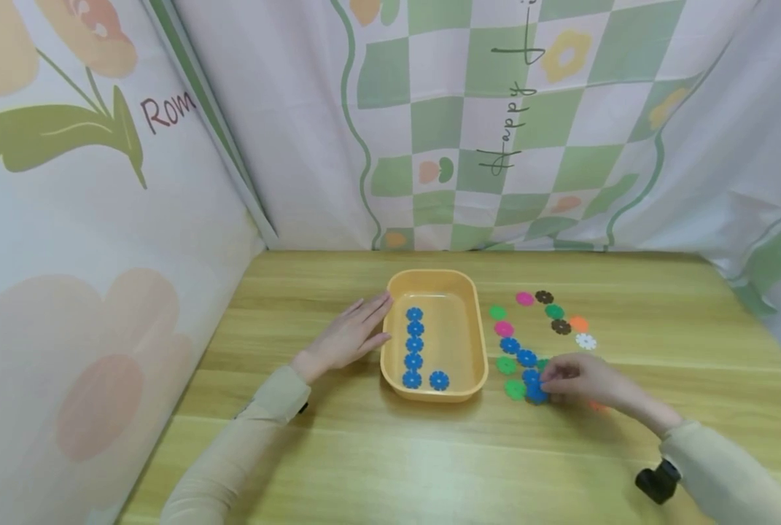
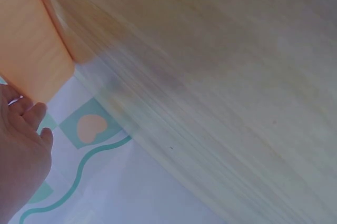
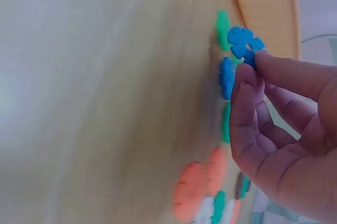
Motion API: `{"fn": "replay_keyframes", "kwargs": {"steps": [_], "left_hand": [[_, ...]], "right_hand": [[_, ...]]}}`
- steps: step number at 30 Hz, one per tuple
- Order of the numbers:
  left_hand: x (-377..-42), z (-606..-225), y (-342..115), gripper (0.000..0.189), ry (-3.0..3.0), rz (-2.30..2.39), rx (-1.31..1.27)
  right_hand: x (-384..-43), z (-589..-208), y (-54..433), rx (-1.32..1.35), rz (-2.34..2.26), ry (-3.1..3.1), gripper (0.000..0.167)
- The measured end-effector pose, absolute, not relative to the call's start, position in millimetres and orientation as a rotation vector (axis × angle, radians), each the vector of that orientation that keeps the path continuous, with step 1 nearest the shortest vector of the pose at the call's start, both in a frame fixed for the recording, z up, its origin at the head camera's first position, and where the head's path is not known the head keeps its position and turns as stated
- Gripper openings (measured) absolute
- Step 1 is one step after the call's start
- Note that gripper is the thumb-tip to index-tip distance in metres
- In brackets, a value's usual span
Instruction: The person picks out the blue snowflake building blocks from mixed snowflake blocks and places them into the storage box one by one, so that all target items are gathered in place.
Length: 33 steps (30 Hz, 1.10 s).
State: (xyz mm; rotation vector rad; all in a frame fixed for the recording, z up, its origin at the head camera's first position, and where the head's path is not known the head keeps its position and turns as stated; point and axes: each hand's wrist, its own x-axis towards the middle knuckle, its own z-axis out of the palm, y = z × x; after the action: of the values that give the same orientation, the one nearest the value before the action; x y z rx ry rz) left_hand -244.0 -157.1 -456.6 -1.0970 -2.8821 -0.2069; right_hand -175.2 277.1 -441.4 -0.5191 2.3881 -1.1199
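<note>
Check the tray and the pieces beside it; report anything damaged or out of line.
Nothing visibly damaged. One blue piece in the tray looks slightly odd: it lies apart, right of the column of five.

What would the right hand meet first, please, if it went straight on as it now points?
The right hand would likely meet the yellow tray at its right side, passing over green pieces, though the height is hard to judge.
</note>
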Motion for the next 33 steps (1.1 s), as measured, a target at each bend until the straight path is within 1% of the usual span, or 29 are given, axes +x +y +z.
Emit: {"fn": "replay_keyframes", "kwargs": {"steps": [6,9,13,20,25,33], "left_hand": [[-245.2,-456.8,-156.1,0.069,-2.886,-0.191,-1.096],[-245.8,-456.6,-155.3,0.069,-2.89,-0.194,-1.097],[-246.0,-456.5,-155.4,0.069,-2.887,-0.184,-1.1],[-244.3,-454.1,-156.2,0.069,-2.891,-0.2,-1.099],[-244.5,-454.8,-156.6,0.069,-2.893,-0.202,-1.087],[-244.6,-456.4,-155.0,0.069,-2.894,-0.193,-1.082]], "right_hand": [[-190.8,-417.8,269.3,-0.538,-1.165,2.393,0.022],[-198.7,-406.9,262.7,-0.509,-1.174,2.366,0.026],[-210.5,-393.2,247.3,-0.466,-1.183,2.341,0.03],[-235.0,-370.8,208.6,-0.474,-1.079,2.372,0.028],[-253.5,-368.1,178.3,-0.471,-1.012,2.385,0.025],[-272.8,-379.6,141.5,-0.539,-0.959,2.362,0.016]]}}
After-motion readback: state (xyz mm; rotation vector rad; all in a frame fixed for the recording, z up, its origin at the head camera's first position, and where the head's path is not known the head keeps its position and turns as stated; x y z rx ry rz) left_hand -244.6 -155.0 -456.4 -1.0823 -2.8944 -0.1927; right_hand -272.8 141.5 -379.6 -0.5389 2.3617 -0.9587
